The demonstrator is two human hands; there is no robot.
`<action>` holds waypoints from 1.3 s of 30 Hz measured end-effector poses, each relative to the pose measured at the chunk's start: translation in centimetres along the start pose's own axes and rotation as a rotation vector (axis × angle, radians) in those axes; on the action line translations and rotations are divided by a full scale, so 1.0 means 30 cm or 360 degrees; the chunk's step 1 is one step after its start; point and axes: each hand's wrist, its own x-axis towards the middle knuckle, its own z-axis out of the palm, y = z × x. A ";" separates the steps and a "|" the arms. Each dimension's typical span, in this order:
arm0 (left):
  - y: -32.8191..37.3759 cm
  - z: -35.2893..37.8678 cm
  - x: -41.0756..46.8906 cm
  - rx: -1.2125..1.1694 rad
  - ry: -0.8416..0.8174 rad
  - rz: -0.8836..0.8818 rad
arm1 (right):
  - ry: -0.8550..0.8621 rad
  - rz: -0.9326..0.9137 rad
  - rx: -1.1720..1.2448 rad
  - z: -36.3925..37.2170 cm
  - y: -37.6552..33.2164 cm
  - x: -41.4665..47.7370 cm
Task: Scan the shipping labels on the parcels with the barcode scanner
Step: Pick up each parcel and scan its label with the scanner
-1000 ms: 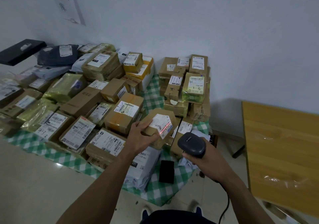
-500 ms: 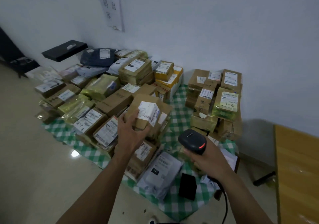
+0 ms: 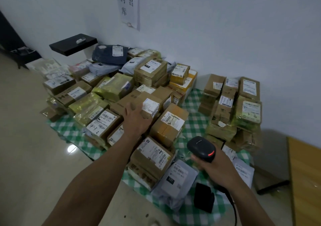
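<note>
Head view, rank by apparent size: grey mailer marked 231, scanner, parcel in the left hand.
1. grey mailer
2. scanner
3. parcel, partly covered by the left hand; farther off, so true size unsure.

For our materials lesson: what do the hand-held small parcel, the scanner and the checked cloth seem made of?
The small parcel: matte brown cardboard, by its creased edges, with a white paper label. The scanner: smooth black plastic, moulded, faintly glossy. The checked cloth: woven fabric or thin plastic sheet; the picture leaves it open.

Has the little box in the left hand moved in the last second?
Yes. The small box in the left hand went from the right of the yellow-taped box, near the scanner, to its far-left side.
</note>
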 end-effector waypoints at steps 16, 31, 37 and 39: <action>0.324 0.486 -0.508 -0.0348 -0.0677 0.0479 | 0.0363 0.0377 0.0126 -0.255 0.261 -0.157; 0.453 1.067 -0.826 0.0118 -0.1141 0.0291 | 0.0314 0.0645 0.0050 -0.568 0.547 -0.328; 0.512 1.157 -0.851 0.0340 -0.1174 0.0131 | 0.0290 0.0676 0.0088 -0.612 0.612 -0.329; 0.507 1.178 -0.854 0.0403 -0.1072 0.0112 | 0.0289 0.0690 0.0119 -0.619 0.627 -0.327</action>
